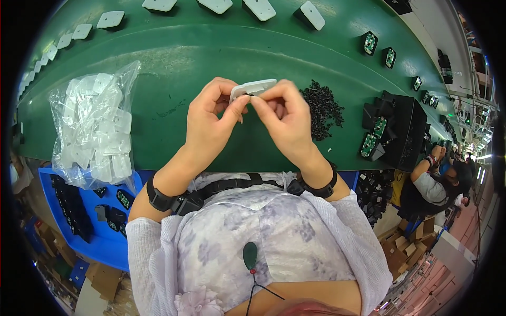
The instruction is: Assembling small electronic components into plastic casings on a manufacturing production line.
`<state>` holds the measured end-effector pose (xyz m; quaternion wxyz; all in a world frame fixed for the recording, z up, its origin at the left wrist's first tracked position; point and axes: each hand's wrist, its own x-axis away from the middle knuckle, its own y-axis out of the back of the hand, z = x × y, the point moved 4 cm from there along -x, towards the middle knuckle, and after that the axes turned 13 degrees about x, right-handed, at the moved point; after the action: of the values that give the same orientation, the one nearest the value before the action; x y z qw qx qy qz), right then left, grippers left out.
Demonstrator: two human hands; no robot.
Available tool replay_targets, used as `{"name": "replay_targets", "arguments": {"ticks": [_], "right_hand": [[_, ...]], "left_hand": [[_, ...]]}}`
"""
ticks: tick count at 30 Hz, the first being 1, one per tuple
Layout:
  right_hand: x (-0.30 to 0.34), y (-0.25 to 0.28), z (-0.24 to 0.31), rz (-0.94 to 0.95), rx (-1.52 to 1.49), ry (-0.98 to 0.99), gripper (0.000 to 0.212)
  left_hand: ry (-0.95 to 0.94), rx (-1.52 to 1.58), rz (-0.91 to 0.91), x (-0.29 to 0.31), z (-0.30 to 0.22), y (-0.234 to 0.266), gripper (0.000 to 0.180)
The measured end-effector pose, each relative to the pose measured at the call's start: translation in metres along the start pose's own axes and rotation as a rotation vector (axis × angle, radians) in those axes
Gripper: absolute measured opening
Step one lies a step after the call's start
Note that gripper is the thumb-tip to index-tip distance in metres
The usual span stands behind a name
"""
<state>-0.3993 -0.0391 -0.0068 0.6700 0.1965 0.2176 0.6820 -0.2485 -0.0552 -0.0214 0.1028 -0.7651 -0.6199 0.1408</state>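
Above the green table, my left hand [215,109] grips a white plastic cover [254,87] by its left end, thumb and fingers closed round it. My right hand [284,111] pinches at the cover's near edge, its thumb tip beside my left thumb. A small black piece [250,95] shows between the two thumbs; its exact shape is too small to make out. Just right of my right hand lies a pile of small black parts [322,109]. To the left, a clear plastic bag [94,126] full of white covers rests on the table.
White-topped units [259,9] stand in a row along the far side. Black housings with green circuit boards [369,43] follow at right, near a black box [405,131]. A blue bin [95,247] with black housings sits lower left. Another person [437,184] works at far right.
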Motion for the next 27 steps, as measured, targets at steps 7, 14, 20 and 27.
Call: {"name": "replay_targets", "arguments": {"ticks": [7, 14, 20, 27], "right_hand": [[0.0, 0.013, -0.007, 0.048, -0.132, 0.006, 0.021], [0.0, 0.024, -0.009, 0.097, -0.34, -0.098, 0.024], [0.002, 0.086, -0.026, -0.152, 0.135, 0.005, 0.039], [0.037, 0.214, -0.114, -0.159, 1.581, -0.304, 0.043]], "left_hand": [[0.179, 0.169, 0.082, 0.0, -0.004, -0.008, 0.006], [0.27, 0.067, 0.127, 0.0, -0.009, -0.012, 0.016], [0.239, -0.089, 0.03, -0.026, 0.013, 0.023, 0.02], [-0.124, -0.933, 0.079, -0.059, 0.003, 0.048, 0.018]]}}
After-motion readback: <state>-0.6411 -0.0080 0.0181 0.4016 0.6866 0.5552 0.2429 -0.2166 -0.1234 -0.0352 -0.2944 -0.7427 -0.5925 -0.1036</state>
